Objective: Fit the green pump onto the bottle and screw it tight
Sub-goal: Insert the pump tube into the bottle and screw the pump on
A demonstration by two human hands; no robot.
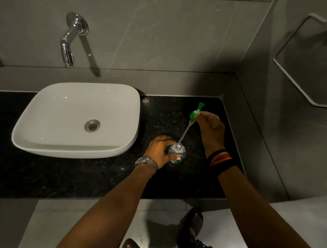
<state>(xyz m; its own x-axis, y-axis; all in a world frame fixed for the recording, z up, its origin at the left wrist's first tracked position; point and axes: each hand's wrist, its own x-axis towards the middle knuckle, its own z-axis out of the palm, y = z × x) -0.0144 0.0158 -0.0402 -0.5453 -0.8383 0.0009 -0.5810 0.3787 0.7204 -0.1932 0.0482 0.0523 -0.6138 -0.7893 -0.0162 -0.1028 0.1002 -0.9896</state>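
A small clear bottle (177, 151) with a green label stands upright on the black granite counter (100, 177), just right of the sink. My left hand (158, 150) wraps around its side and holds it steady. My right hand (211, 127) holds the green pump (196, 111) by its collar, tilted up and to the right. The pump's clear dip tube (184, 132) slants down, and its tip is at the bottle's open mouth. The pump's collar is well above the bottle's neck.
A white vessel sink (46, 122) sits on the counter's left half, with a chrome wall tap (68, 44) above it. A grey wall closes the counter on the right, carrying a metal towel rail (292, 73). My sandalled feet show below the counter's front edge.
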